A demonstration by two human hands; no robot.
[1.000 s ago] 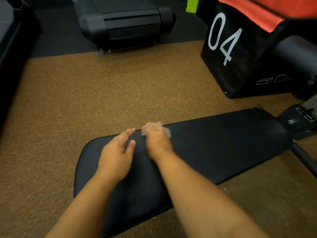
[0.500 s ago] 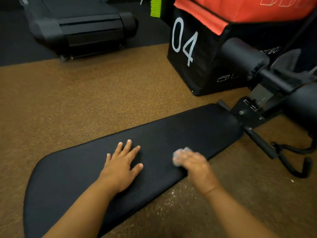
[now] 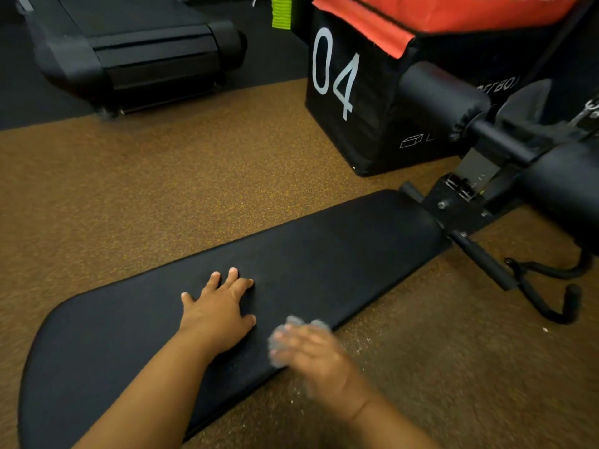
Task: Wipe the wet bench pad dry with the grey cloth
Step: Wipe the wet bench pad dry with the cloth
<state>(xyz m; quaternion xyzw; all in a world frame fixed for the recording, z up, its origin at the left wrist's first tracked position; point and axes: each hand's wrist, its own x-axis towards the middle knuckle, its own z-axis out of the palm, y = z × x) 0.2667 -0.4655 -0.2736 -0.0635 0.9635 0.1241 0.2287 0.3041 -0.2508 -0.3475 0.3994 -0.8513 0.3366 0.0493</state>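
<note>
Grey cloth (image 3: 293, 335) sits bunched under the right hand (image 3: 319, 358), fingers clamped on it at the near edge of the black bench pad (image 3: 340, 264), whose length runs away rightward, while the left hand (image 3: 217, 314) lies spread flat just beside.

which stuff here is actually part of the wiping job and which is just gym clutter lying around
Part of the job:
bench pad
grey cloth, bunched under the right hand at the pad's near edge
left hand, flat on the pad

Just lying about:
black box marked 04
treadmill
foam roller pad
green item
</note>
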